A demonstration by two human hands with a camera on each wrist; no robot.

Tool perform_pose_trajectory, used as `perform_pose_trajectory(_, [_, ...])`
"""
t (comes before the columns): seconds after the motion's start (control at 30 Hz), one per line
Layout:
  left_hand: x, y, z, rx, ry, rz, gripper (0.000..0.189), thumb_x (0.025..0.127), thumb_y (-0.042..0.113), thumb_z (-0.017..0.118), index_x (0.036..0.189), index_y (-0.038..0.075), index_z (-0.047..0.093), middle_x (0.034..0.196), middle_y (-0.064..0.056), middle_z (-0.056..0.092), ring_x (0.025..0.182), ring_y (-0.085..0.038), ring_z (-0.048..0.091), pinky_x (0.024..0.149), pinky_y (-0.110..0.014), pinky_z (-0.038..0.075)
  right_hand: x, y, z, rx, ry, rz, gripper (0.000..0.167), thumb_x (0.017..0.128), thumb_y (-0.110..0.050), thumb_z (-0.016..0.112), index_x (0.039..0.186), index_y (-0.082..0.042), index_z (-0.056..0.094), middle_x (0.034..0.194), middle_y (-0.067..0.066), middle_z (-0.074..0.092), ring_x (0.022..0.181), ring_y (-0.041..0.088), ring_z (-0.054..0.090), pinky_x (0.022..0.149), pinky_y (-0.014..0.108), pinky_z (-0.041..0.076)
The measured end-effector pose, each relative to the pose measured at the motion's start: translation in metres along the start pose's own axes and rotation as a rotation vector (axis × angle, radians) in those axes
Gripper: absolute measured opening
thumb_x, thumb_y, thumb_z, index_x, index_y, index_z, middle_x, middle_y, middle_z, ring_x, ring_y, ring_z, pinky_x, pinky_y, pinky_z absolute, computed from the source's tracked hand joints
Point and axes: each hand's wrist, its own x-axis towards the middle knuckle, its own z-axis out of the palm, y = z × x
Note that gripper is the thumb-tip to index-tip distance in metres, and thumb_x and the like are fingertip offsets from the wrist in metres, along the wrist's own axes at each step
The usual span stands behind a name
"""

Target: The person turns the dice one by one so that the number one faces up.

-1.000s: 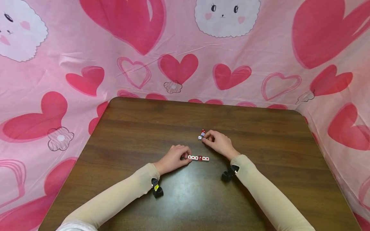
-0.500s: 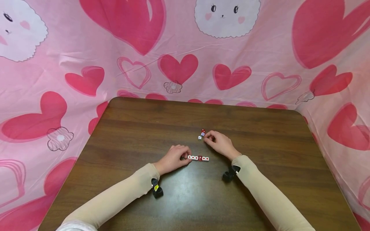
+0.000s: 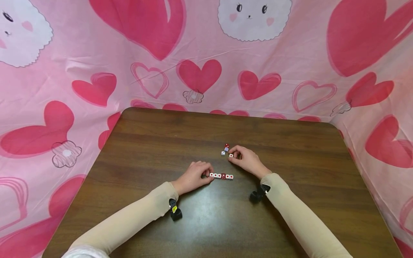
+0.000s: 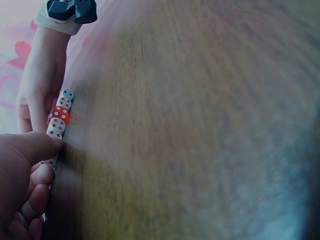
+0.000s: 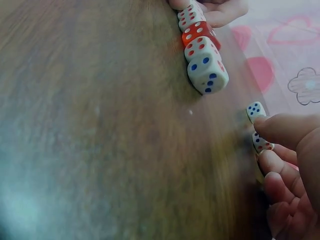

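Observation:
A straight row of small dice, white with a single red one among them, lies on the table. My left hand rests at the row's left end, its thumb and fingers pinching the end white die. Farther back, my right hand pinches a white die with a red dot on top between thumb and finger; the right wrist view shows this die partly covered by the thumb. Just left of those fingertips lie a loose white die and a red die, with a bluish-white die between.
The brown wooden table has rounded far corners. A pink cloth printed with hearts hangs behind it and on both sides. Black wrist cameras hang below both sleeves.
My right hand has drawn slightly to the right, away from the loose dice. The white die in its fingertips, hidden before, now shows a red dot. My left hand and the row stay put.

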Motion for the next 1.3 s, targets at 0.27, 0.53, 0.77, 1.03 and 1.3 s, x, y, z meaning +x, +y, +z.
perform_pose_trajectory(0.27, [-0.001,0.001,0.0,0.002,0.012,0.007,0.014,0.09,0.019,0.08,0.095,0.018,0.067,0.079,0.009,0.057,0.078,-0.008,0.048,0.081,-0.033,0.035,-0.005,0.004,-0.001,0.043,0.006,-0.005,0.018,0.096,-0.022,0.076,0.111,-0.013,0.07,0.082,-0.001,0.062,0.07,0.017,0.054,0.067,0.033,0.044])
perform_pose_trajectory(0.53, [-0.001,0.001,0.003,0.032,0.025,0.013,0.015,0.09,0.02,0.081,0.095,0.019,0.067,0.078,0.009,0.055,0.077,-0.007,0.046,0.08,-0.032,0.034,-0.013,0.004,-0.002,-0.031,-0.03,-0.127,0.013,0.095,-0.015,0.077,0.105,-0.013,0.07,0.082,-0.003,0.058,0.074,0.013,0.052,0.068,0.031,0.044])
perform_pose_trajectory(0.77, [-0.002,0.002,0.003,0.046,0.033,0.021,0.015,0.09,0.022,0.081,0.095,0.019,0.067,0.078,0.01,0.054,0.077,-0.007,0.045,0.08,-0.032,0.033,-0.028,0.004,-0.003,-0.119,-0.05,-0.21,0.014,0.094,-0.015,0.078,0.103,-0.015,0.068,0.085,-0.006,0.055,0.078,0.011,0.051,0.071,0.03,0.044])
perform_pose_trajectory(1.03, [-0.002,0.003,0.002,0.047,0.029,0.022,0.016,0.09,0.022,0.081,0.095,0.018,0.066,0.079,0.007,0.055,0.077,-0.007,0.044,0.079,-0.031,0.031,-0.047,0.008,-0.004,-0.147,-0.068,-0.288,0.016,0.091,-0.014,0.08,0.102,-0.017,0.068,0.087,-0.007,0.054,0.08,0.009,0.05,0.072,0.028,0.045])
perform_pose_trajectory(1.3, [-0.001,0.003,0.003,0.058,0.033,0.024,0.016,0.09,0.023,0.08,0.095,0.019,0.065,0.079,0.007,0.054,0.076,-0.007,0.042,0.079,-0.032,0.032,-0.059,0.013,0.001,-0.177,-0.016,-0.417,0.021,0.085,-0.013,0.085,0.097,-0.018,0.069,0.082,-0.01,0.054,0.079,0.008,0.046,0.075,0.033,0.041])
